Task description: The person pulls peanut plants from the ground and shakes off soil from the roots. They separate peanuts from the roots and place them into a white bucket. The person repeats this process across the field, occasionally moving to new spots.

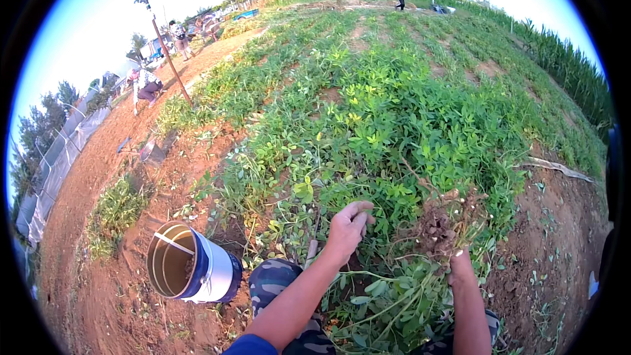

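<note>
My right hand (pixel 459 267) grips an uprooted plant, probably peanut, by its stems close to the roots. Its soil-caked root clump (pixel 438 224) points up and away from me, with some small pale bits among the roots. Leafy stems (pixel 394 301) from the plant hang down between my knees. My left hand (pixel 349 229) is raised to the left of the roots, apart from them, with its fingers curled. Whether anything small sits between those fingers is not visible. A blue and white bucket (pixel 217 271) leans on the soil to my left; its inside is partly in shadow, with something dark there.
Dense green plants (pixel 394 113) fill the ground ahead. A wooden stake (pixel 311 254) stands by my left knee. Farther left are a second container (pixel 152 153), a leaning post (pixel 170 59) and a crouching person (pixel 148 86). Other people stand farther off. Bare soil (pixel 532 236) lies to the right.
</note>
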The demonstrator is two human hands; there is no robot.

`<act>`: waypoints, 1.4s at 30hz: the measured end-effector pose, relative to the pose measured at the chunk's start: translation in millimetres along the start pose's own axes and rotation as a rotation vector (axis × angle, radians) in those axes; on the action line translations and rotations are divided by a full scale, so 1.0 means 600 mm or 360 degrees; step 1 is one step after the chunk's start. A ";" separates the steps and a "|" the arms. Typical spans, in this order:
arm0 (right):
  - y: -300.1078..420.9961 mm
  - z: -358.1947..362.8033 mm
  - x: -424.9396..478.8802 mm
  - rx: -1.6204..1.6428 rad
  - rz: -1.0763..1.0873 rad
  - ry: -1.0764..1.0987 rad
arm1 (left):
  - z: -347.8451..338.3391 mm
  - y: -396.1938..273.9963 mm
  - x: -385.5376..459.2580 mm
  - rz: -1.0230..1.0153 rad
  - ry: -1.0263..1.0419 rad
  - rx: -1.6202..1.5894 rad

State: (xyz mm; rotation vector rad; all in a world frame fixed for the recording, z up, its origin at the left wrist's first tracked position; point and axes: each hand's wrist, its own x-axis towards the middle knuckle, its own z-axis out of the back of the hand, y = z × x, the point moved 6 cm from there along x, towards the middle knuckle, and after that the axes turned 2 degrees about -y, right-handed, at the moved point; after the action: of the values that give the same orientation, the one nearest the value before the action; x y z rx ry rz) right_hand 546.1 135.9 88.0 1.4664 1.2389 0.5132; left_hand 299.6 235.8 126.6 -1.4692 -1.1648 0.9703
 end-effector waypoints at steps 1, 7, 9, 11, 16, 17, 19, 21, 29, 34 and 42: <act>-0.005 0.012 -0.007 0.0000 -0.0080 -0.0131 | -0.005 0.004 -0.012 0.0162 0.0059 -0.0091; -0.018 -0.028 -0.004 0.0163 -0.0178 0.0228 | -0.033 -0.016 -0.034 -0.0174 0.0245 0.0269; -0.032 -0.027 0.006 0.0185 -0.0157 0.0324 | -0.052 -0.022 -0.036 -0.0321 0.0375 0.0404; -0.039 -0.021 0.011 0.0167 -0.0148 0.0385 | -0.073 -0.017 -0.039 -0.0155 0.0484 0.0496; -0.048 -0.047 0.004 0.0072 -0.0181 0.0484 | -0.096 -0.015 -0.047 -0.0302 0.0514 0.0727; -0.047 -0.049 0.003 0.0056 -0.0185 0.0502 | -0.099 -0.021 -0.050 -0.0338 0.0514 0.0774; -0.045 -0.055 -0.004 -0.0100 -0.0189 0.0467 | -0.093 -0.027 -0.050 -0.0397 0.0537 0.0868; -0.053 -0.044 0.000 -0.0039 -0.0189 0.0508 | -0.098 -0.015 -0.053 -0.0587 0.0492 0.1009; -0.065 -0.026 -0.005 -0.0059 -0.0315 0.0385 | -0.092 0.016 -0.047 -0.0548 0.0379 0.1039; -0.066 -0.012 0.003 -0.0288 -0.0215 0.0318 | -0.095 0.002 -0.057 -0.0604 0.0394 0.1275; -0.037 -0.021 -0.012 -0.0621 -0.0056 0.0209 | -0.086 -0.012 -0.070 -0.0883 0.0447 0.1883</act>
State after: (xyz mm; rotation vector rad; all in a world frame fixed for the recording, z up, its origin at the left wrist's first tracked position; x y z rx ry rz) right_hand 523.9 131.8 73.9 1.0935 1.1839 0.7895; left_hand 338.7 184.3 144.1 -0.2779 -0.5185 0.7734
